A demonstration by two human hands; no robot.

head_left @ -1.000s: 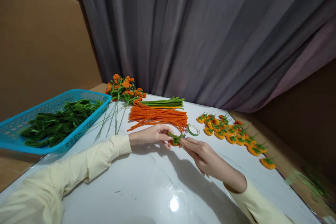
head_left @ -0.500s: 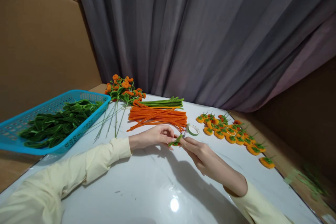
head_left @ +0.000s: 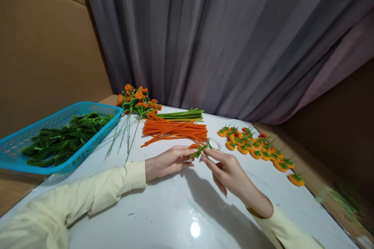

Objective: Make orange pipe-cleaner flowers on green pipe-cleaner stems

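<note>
Flower (head_left: 198,151) in left hand (head_left: 172,160), right hand (head_left: 229,171); tape roll (head_left: 220,146) plain white inside.

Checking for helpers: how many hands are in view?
2: the left hand and the right hand, both holding a small orange-and-green piece over the white table.

Fingertips of the left hand (head_left: 172,162) and right hand (head_left: 226,167) cover parts of the small flower (head_left: 194,146) between them; how its green pieces join is too small to tell. Left of the left hand, the basket (head_left: 78,159) runs off the picture's edge. Both sleeves (head_left: 105,188) are cut off behind the hands. Right of the right hand, green scraps (head_left: 344,202) blur. Dark specks (head_left: 131,214) nearer than the left hand are too tiny to identify.
</note>
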